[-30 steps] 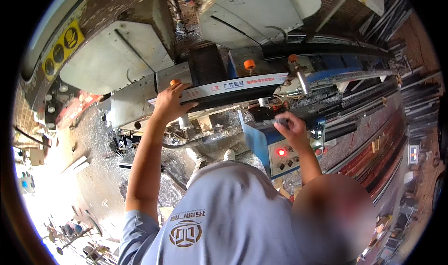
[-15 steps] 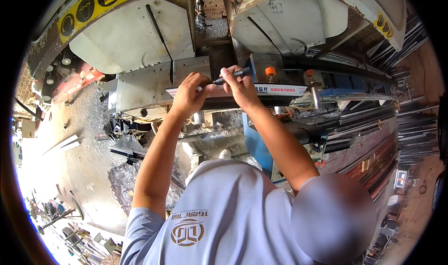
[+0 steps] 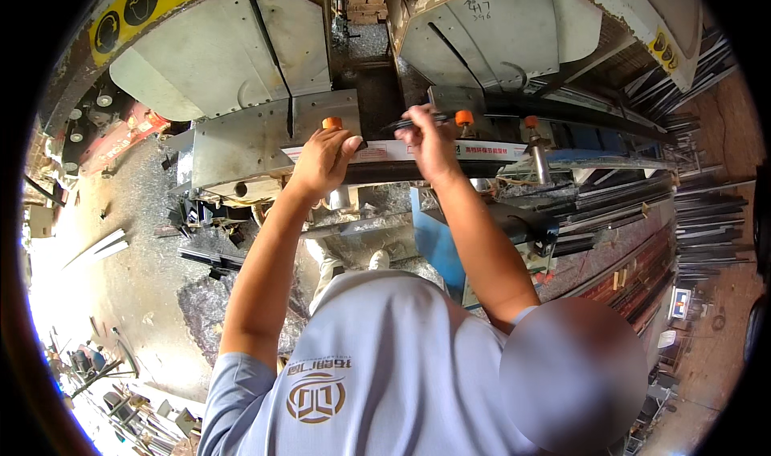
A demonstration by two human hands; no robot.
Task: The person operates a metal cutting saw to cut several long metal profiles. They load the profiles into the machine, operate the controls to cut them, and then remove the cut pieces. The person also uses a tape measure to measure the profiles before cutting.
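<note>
A dark marker pen [image 3: 416,122] is gripped in my right hand [image 3: 434,151], its thin end pointing left above the work. My left hand [image 3: 323,164] is closed at the left part of a long metal profile [image 3: 490,151]. By its thumb shows a small dark piece [image 3: 362,144] that looks like the marker's cap. The profile carries a white printed film and has slanted ends. It lies across the front of the machine, and my hands partly cover it. Whether my left fingers also press on the profile, I cannot tell.
Two pale machine guards [image 3: 229,50] with dark slots stand beyond the profile. Orange-topped clamps [image 3: 463,118] stand along it. Long dark profiles [image 3: 602,207] are stacked at right. Offcuts [image 3: 229,225] and metal shavings [image 3: 210,311] lie on the floor at left.
My hands have moved apart: the right went slightly right and up with the marker, the left slightly left. The marker has come away from the left hand. An orange clamp top now shows behind it.
</note>
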